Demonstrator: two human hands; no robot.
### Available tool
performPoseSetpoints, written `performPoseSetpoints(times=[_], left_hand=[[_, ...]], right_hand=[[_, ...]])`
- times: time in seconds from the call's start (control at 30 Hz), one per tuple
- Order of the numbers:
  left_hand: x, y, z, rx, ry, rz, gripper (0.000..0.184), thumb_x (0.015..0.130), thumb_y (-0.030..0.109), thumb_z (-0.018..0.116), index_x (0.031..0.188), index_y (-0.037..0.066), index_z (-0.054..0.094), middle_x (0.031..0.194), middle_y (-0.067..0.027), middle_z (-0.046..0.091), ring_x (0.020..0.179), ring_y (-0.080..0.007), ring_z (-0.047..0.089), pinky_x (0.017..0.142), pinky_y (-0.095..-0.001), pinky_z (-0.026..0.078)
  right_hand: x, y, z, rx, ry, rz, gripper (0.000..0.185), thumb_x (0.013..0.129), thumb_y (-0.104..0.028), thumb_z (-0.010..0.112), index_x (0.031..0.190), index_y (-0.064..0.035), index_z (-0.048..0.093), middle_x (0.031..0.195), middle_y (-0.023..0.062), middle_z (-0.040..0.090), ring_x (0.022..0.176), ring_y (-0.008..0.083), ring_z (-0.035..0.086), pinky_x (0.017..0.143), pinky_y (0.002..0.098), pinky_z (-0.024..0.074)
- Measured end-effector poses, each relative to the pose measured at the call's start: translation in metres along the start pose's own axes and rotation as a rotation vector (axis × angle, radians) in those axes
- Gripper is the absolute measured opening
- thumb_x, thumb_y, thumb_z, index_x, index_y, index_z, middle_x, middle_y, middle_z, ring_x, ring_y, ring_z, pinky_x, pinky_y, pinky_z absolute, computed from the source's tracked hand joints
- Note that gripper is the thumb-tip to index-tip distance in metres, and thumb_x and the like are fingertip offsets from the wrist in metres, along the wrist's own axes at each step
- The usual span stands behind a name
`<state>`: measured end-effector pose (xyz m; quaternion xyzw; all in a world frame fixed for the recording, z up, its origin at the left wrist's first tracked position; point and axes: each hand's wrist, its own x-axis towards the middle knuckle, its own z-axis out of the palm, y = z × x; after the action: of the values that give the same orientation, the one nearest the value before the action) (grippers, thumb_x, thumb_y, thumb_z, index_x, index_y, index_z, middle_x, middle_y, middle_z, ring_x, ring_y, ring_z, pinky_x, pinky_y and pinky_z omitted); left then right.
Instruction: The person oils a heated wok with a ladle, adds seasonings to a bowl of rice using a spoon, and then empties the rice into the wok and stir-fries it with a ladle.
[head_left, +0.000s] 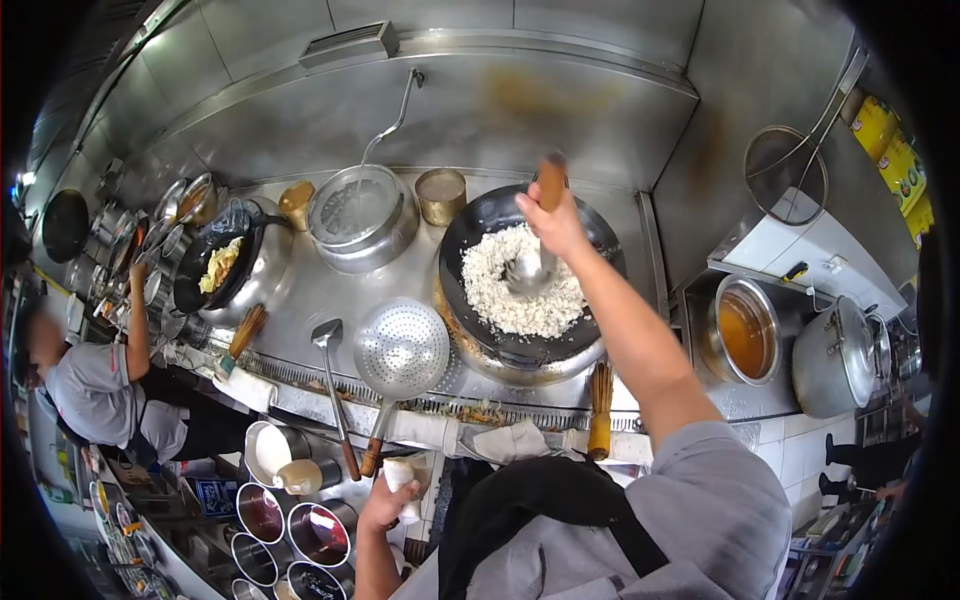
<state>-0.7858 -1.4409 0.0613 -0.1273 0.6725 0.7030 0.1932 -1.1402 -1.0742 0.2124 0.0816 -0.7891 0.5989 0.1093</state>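
Black metal wok (590, 225), loose white rice (488, 272): both hands occupied

Right hand (557, 222): clamped around the brown wooden handle of my steel ladle (525, 272), its rounded bowl down in the rice. Grip is high, presumably to spare my knuckles the heat. Rice lies across the wok's middle, which fits a curved base gathering it there. Wok sits toward the right end of the steel range (295, 312).

Left hand (388, 504): closed on a folded white cloth (402, 475), in front of the range, well apart from the wok. Cloth likely serves as a pad against hot metal.

Round perforated steel strainer (402, 345) and dark-bladed turner (334, 385) lie left of the wok, handles toward me, probably for quick reach. Yellow-bound bamboo brush (600, 410): near the wok, front right.
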Motion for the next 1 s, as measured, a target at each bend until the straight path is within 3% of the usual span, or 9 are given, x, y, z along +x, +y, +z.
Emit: performPoseSetpoints(times=[0.07,0.1,0.27,0.33,0.4,0.53,0.7,0.8,1.0], left_hand=[[-0.006,0.011,-0.001,0.105,-0.068,-0.042,0.032,0.082,0.025,0.067,0.103,0.004,0.055,0.083,0.0002,0.056,0.072,-0.0112,0.051,0.063,-0.0279,0.043],[-0.002,0.004,-0.007,0.091,-0.091,-0.050,0.034,0.083,0.025,0.068,0.105,0.004,0.054,0.085,0.0004,0.056,0.075,-0.0115,0.052,0.065,-0.0279,0.043],[0.012,-0.001,-0.009,0.064,-0.021,0.014,0.040,0.083,0.026,0.070,0.111,0.002,0.055,0.087,-0.0002,0.059,0.075,-0.0117,0.054,0.066,-0.0291,0.045],[0.026,0.013,-0.004,0.207,-0.153,0.035,0.040,0.083,0.025,0.070,0.111,0.002,0.055,0.088,0.0000,0.059,0.077,-0.0118,0.054,0.068,-0.0297,0.045],[0.019,0.048,0.004,0.259,-0.153,0.090,0.038,0.083,0.025,0.070,0.109,0.002,0.055,0.084,-0.0006,0.060,0.074,-0.0118,0.054,0.066,-0.0295,0.045],[0.019,0.053,-0.031,0.254,-0.101,-0.035,0.041,0.081,0.025,0.071,0.111,0.001,0.058,0.086,-0.0011,0.061,0.076,-0.0121,0.055,0.069,-0.0287,0.046],[0.030,0.039,-0.027,0.304,-0.108,0.016,0.032,0.083,0.026,0.069,0.102,0.002,0.059,0.080,-0.0027,0.062,0.073,-0.0151,0.057,0.067,-0.0313,0.048],[0.039,0.017,-0.024,0.590,-0.272,-0.051,0.035,0.082,0.027,0.069,0.107,0.004,0.059,0.091,-0.0050,0.064,0.081,-0.0191,0.059,0.076,-0.0353,0.048],[0.011,0.007,-0.003,0.318,-0.278,-0.109,0.030,0.082,0.026,0.068,0.101,0.004,0.061,0.083,-0.0025,0.062,0.075,-0.0148,0.055,0.070,-0.0323,0.047]], right_hand=[[0.011,-0.035,-0.011,-0.047,0.080,0.016,0.029,0.085,-0.027,0.068,0.078,-0.0026,0.056,0.061,-0.0001,0.054,0.055,0.0140,0.050,0.054,0.0328,0.0424],[0.009,-0.055,-0.020,0.169,0.108,-0.001,0.027,0.086,-0.024,0.070,0.078,-0.0103,0.048,0.057,-0.0049,0.044,0.044,0.0063,0.037,0.041,0.0231,0.0293],[-0.021,-0.005,-0.025,0.514,0.191,-0.418,0.025,0.090,-0.014,0.060,0.069,-0.0087,0.046,0.056,-0.0022,0.044,0.044,0.0071,0.038,0.044,0.0226,0.0323],[-0.009,0.063,-0.003,0.224,0.156,-0.230,0.027,0.089,-0.020,0.064,0.068,-0.0081,0.050,0.059,-0.0013,0.049,0.055,0.0096,0.047,0.052,0.0283,0.0392],[-0.003,-0.017,-0.018,0.094,0.017,0.041,0.030,0.088,-0.026,0.065,0.069,-0.0072,0.052,0.059,-0.0007,0.051,0.053,0.0107,0.048,0.051,0.0299,0.0394],[-0.038,-0.111,-0.059,0.400,0.147,-0.126,0.022,0.089,-0.020,0.066,0.080,-0.0096,0.049,0.055,-0.0056,0.041,0.040,0.0043,0.034,0.037,0.0214,0.0264],[-0.021,0.033,-0.016,0.504,0.430,-0.128,0.022,0.088,-0.017,0.067,0.081,-0.0074,0.048,0.053,-0.0030,0.042,0.041,0.0076,0.038,0.038,0.0240,0.0309],[0.009,0.016,-0.045,0.670,0.363,-0.038,0.021,0.089,-0.016,0.065,0.081,-0.0074,0.047,0.053,-0.0039,0.040,0.040,0.0074,0.037,0.038,0.0246,0.0305],[-0.072,-0.052,-0.037,0.278,0.415,-0.006,0.023,0.087,-0.013,0.066,0.072,-0.0089,0.048,0.057,-0.0033,0.046,0.047,0.0057,0.043,0.043,0.0241,0.0339]])
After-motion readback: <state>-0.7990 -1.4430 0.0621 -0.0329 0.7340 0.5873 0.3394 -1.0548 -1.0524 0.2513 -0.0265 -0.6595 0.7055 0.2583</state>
